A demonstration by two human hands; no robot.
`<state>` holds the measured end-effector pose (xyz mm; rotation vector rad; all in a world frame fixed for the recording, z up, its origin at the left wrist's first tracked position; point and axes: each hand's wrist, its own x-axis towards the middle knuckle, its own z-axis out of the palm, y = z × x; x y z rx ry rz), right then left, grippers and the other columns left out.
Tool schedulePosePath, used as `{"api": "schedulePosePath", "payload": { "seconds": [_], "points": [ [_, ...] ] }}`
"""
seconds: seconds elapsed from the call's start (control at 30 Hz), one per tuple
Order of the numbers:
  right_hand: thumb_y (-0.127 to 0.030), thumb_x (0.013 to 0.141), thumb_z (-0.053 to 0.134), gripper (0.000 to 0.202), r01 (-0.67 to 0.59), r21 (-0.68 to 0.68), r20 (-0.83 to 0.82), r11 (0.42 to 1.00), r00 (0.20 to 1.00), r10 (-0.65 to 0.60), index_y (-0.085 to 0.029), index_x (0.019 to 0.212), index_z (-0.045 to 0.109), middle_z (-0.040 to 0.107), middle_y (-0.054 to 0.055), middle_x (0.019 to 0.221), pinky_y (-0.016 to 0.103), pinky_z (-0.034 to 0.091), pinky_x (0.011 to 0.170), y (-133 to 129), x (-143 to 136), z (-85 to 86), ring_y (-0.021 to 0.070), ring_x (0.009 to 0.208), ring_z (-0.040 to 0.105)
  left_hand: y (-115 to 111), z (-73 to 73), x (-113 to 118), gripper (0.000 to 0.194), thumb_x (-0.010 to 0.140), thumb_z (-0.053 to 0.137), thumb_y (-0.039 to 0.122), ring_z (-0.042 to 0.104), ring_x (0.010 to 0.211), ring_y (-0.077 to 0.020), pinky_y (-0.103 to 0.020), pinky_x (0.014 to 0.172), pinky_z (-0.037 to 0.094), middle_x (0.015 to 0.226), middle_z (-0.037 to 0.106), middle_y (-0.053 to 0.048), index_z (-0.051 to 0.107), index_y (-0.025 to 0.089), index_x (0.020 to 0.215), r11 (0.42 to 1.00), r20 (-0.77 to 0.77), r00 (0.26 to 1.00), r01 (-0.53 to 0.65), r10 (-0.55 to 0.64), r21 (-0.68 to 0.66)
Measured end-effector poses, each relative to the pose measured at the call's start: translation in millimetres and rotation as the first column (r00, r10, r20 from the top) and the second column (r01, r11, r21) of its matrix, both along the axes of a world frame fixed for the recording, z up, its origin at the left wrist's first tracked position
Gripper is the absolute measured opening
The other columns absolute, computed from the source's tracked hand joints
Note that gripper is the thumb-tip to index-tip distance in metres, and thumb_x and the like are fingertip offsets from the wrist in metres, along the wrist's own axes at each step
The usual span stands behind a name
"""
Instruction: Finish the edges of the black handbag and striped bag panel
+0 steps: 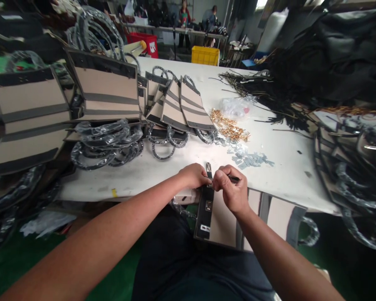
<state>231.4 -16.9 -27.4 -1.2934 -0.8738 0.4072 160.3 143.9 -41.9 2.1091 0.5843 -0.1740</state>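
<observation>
Left hand (193, 175) fingers are pinched shut on a small strap tab (209, 169) at the table (285, 167) edge. Right hand (232, 188) fingers are curled tight around a thin dark tool (235, 179), tip at the tab. The tab rises from the black band of a bag (221, 217) lying across the lap, half under the table edge.

For a clean result, keep the tab pinched flat and steady and work the tool tip squarely.

Nearby: gold fittings (228, 125), grey slips (249, 158), wrapped handles (106, 142).

No legible writing; the white label on the bag band is too small to read.
</observation>
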Motion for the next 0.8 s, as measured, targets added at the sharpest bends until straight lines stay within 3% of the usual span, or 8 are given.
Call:
{"api": "schedulePosePath", "payload": {
  "seconds": [0.27, 0.47, 0.63, 0.8],
  "points": [
    [-0.040, 0.097, 0.074, 0.044, 0.067, 0.210, -0.154, 0.975, 0.987, -0.035, -0.024, 0.067, 0.046, 0.048, -0.006, 0.052, 0.027, 0.037, 0.045, 18, 6, 27.3, 0.0117, 0.044, 0.043, 6, -4.3, 4, 0.021, 0.067, 0.081, 0.036, 0.044, 0.052, -0.0121, -0.027, 0.052, 0.029, 0.051, 0.054, 0.004, 0.073, 0.017, 0.061, 0.982, -0.013, 0.999, -0.043, 0.041, -0.184],
    [-0.046, 0.094, 0.076, 0.045, 0.046, 0.053, -0.082, 0.998, 0.996, -0.041, -0.024, 0.065, 0.050, 0.047, -0.005, 0.050, 0.028, 0.038, 0.045, 22, -3, 26.2, 0.0124, 0.045, 0.043, 10, -2.3, 3, 0.021, 0.068, 0.081, 0.031, 0.044, 0.052, -0.0113, -0.027, 0.053, 0.029, 0.049, 0.052, 0.005, 0.070, 0.017, 0.057, 0.976, -0.015, 0.999, -0.038, 0.036, -0.215],
    [-0.036, 0.095, 0.075, 0.037, 0.037, 0.235, -0.063, 0.971, 0.998, -0.023, -0.024, 0.068, 0.054, 0.048, -0.005, 0.053, 0.029, 0.038, 0.044, 20, -4, 47.9, 0.0130, 0.045, 0.045, 14, -6.7, 5, 0.020, 0.069, 0.082, 0.033, 0.049, 0.056, -0.0128, -0.028, 0.055, 0.032, 0.053, 0.060, 0.003, 0.073, 0.017, 0.060, 0.977, -0.008, 1.000, -0.005, 0.003, -0.214],
    [-0.039, 0.097, 0.073, 0.042, 0.075, 0.022, -0.068, 0.997, 0.995, -0.073, -0.024, 0.065, 0.050, 0.046, -0.006, 0.050, 0.028, 0.038, 0.046, 23, -1, 12.9, 0.0129, 0.045, 0.043, 13, -6.0, 4, 0.022, 0.068, 0.083, 0.032, 0.048, 0.054, -0.0132, -0.028, 0.053, 0.031, 0.051, 0.057, 0.004, 0.070, 0.017, 0.057, 0.974, -0.014, 0.999, -0.049, 0.047, -0.223]
  ]
}}
